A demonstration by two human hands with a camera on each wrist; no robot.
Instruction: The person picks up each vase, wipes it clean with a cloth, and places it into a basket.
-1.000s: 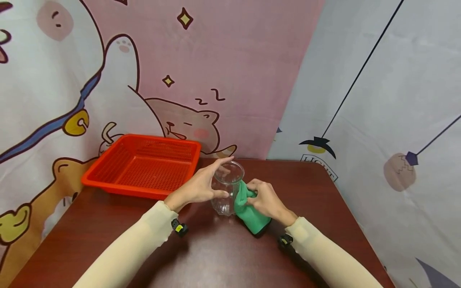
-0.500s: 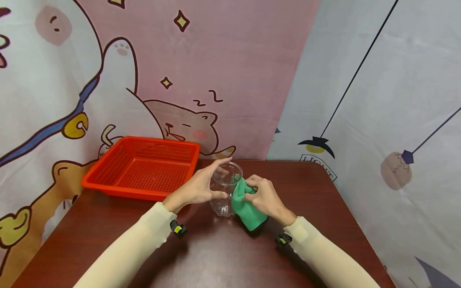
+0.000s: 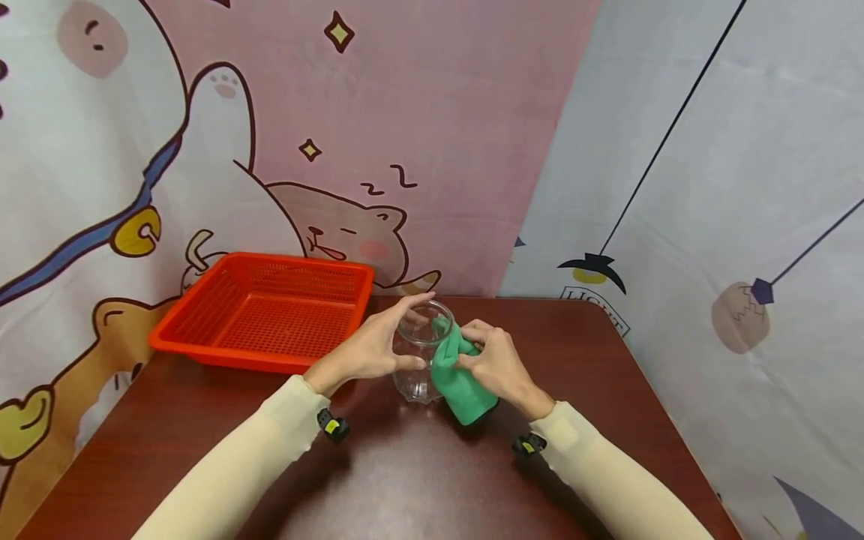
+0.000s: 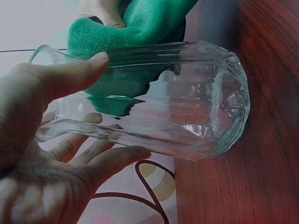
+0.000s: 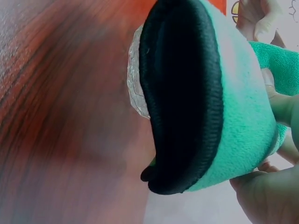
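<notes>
A clear glass vase (image 3: 417, 379) with a flared rim and faceted base stands upright near the middle of the table. My left hand (image 3: 371, 345) holds its upper part, thumb on the near side and fingers around the back. In the left wrist view the thumb lies along the glass (image 4: 187, 102). My right hand (image 3: 498, 366) pinches a green cloth (image 3: 466, 394) with black edging, bunched at the vase's right side. The cloth's upper end overlaps the rim in the head view. Its lower part hangs loose, and in the right wrist view the cloth (image 5: 243, 121) hides most of the vase.
A red plastic basket (image 3: 277, 360) with perforated walls sits at the back left of the dark wooden table (image 3: 418, 480). Behind the table hangs a printed curtain (image 3: 459, 150) with cartoon animals. A grey-white sheet (image 3: 709, 187) borders the right side.
My right hand has shifted slightly left and up with the green cloth, and more green now shows through the vase's rim. My left hand keeps its hold on the vase.
</notes>
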